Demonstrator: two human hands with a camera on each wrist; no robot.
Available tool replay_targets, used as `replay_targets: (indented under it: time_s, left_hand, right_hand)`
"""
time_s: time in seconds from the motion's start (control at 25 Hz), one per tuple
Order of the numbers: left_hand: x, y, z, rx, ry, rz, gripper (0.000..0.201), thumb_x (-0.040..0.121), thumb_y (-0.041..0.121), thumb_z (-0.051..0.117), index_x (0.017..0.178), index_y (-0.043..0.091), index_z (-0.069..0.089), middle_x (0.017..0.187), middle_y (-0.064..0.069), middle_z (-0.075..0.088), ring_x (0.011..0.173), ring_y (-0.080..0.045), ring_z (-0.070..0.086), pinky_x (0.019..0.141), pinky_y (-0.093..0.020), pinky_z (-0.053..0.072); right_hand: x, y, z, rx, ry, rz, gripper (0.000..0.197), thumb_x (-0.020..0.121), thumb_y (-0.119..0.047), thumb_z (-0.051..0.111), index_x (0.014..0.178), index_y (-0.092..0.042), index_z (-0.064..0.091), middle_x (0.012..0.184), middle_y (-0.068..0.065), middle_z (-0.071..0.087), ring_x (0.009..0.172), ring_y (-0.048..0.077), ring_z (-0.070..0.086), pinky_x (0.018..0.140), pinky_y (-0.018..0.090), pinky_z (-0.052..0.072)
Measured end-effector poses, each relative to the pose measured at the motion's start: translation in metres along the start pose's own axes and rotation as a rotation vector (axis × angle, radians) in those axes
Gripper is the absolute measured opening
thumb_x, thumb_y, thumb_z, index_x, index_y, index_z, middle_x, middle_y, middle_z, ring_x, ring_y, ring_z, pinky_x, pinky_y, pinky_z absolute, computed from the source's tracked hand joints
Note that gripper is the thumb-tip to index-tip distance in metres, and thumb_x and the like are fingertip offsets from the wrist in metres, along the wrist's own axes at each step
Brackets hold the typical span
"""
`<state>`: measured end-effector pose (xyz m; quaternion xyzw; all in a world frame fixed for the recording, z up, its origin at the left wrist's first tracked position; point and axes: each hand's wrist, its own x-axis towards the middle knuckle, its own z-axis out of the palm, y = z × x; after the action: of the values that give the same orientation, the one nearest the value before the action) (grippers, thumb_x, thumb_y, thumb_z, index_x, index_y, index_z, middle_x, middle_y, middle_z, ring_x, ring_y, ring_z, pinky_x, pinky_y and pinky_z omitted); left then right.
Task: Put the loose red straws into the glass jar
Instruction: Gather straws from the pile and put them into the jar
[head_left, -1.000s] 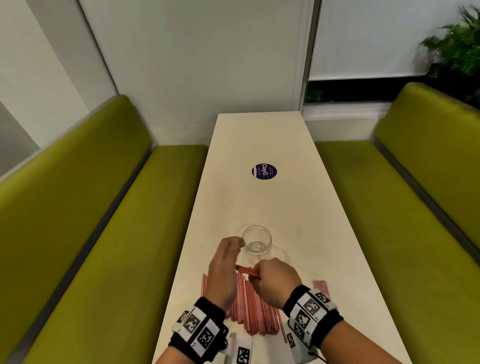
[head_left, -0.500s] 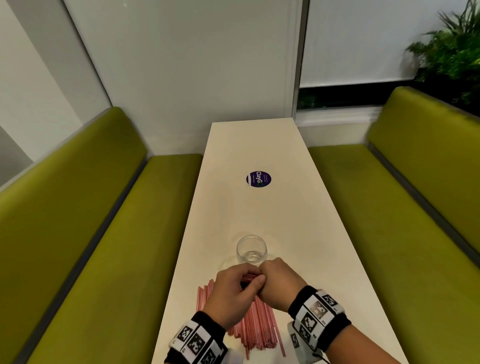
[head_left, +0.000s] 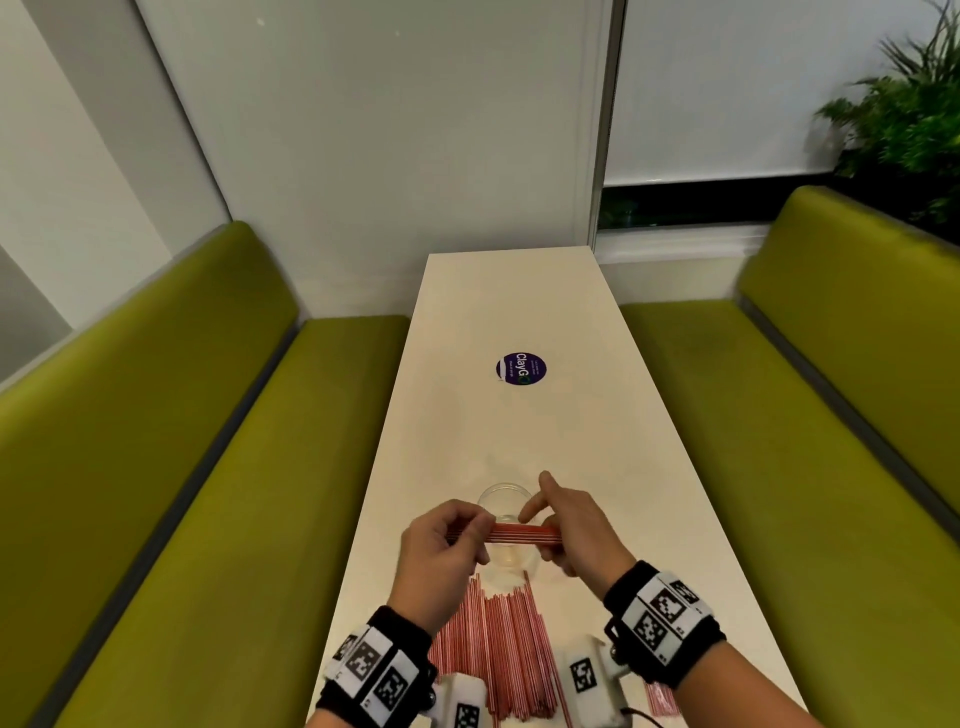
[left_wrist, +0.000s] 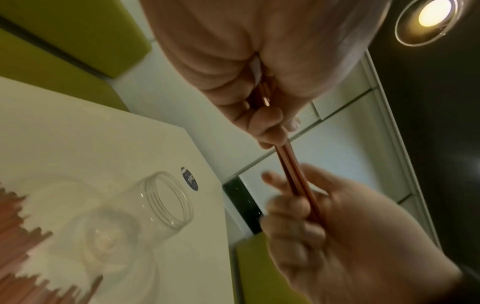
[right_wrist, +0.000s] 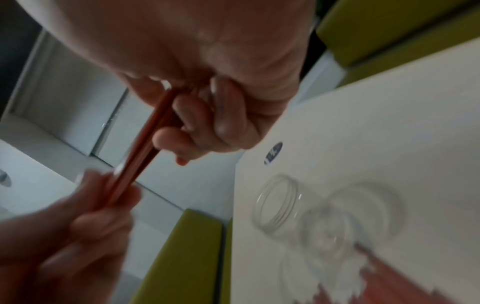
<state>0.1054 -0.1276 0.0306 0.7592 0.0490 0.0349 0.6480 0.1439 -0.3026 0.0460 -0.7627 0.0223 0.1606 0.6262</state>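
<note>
Both hands have lifted: left hand (head_left: 441, 545) and right hand (head_left: 576, 535) pinch a straw bundle (head_left: 522, 532) level above the glass jar (head_left: 504, 501); upend it squarely first.

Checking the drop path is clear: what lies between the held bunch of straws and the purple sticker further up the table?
In the head view, only the glass jar, just beyond the bunch of straws; past it, bare table runs to the purple sticker.

The head camera looks forward and down along the desk (head_left: 519, 312) from its near edge toward the far wall. Each wrist camera sits close under its own hand, tilted upward across the desk toward the far edge. All three views share the straw bundle (head_left: 524, 532) (left_wrist: 293, 164) (right_wrist: 145, 139), the glass jar (head_left: 506, 501) (left_wrist: 168, 201) (right_wrist: 275, 201) and, apparently, the round sticker (head_left: 521, 369) (left_wrist: 189, 179) (right_wrist: 274, 153), blurred in the wrist views.
</note>
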Motion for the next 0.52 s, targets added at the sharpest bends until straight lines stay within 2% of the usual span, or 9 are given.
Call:
replay_targets:
  time_s: [0.12, 0.24, 0.28, 0.4, 0.52]
  left_hand:
    - [-0.003, 0.001, 0.015, -0.039, 0.011, -0.025, 0.014, 0.098, 0.018, 0.061, 0.085, 0.017, 0.067, 0.058, -0.008, 0.062, 0.052, -0.015, 0.051, 0.053, -0.030, 0.041]
    - [0.003, 0.002, 0.012, -0.053, -0.032, -0.049, 0.013, 0.099, 0.023, 0.058, 0.092, 0.015, 0.064, 0.061, -0.009, 0.064, 0.054, -0.019, 0.052, 0.057, -0.035, 0.045]
    - [0.006, 0.002, 0.010, -0.054, -0.050, -0.056, 0.013, 0.100, 0.024, 0.057, 0.095, 0.014, 0.064, 0.062, -0.009, 0.065, 0.055, -0.020, 0.053, 0.058, -0.035, 0.046]
    - [0.016, 0.004, 0.007, 0.039, -0.097, -0.087, 0.018, 0.101, 0.021, 0.053, 0.093, 0.013, 0.067, 0.061, -0.005, 0.063, 0.056, -0.015, 0.052, 0.059, -0.030, 0.045]
    - [0.031, 0.008, 0.003, 0.261, -0.130, -0.064, 0.020, 0.100, 0.020, 0.055, 0.088, 0.016, 0.070, 0.061, 0.001, 0.063, 0.055, -0.006, 0.053, 0.060, -0.022, 0.044]
  right_hand:
    - [0.006, 0.001, 0.011, 0.037, 0.059, 0.067, 0.063, 0.104, -0.052, 0.034, 0.072, -0.005, 0.064, 0.041, 0.001, 0.043, 0.032, 0.012, 0.032, 0.039, 0.021, 0.025]
    - [0.009, 0.005, 0.006, -0.102, -0.043, 0.017, 0.056, 0.098, -0.052, 0.050, 0.059, -0.013, 0.061, 0.043, -0.003, 0.036, 0.035, 0.012, 0.028, 0.040, 0.021, 0.024]
    - [0.011, 0.006, 0.005, -0.170, -0.064, -0.021, 0.057, 0.098, -0.051, 0.051, 0.054, -0.015, 0.059, 0.043, -0.003, 0.035, 0.036, 0.012, 0.028, 0.042, 0.022, 0.025]
    - [0.016, 0.011, 0.008, -0.412, -0.027, -0.150, 0.060, 0.102, -0.048, 0.041, 0.051, -0.020, 0.051, 0.045, -0.006, 0.044, 0.041, 0.007, 0.038, 0.050, 0.025, 0.032]
    - [0.030, 0.029, 0.007, -0.565, -0.008, -0.187, 0.054, 0.104, -0.050, 0.032, 0.060, -0.022, 0.048, 0.057, -0.004, 0.053, 0.053, 0.013, 0.049, 0.059, 0.033, 0.041]
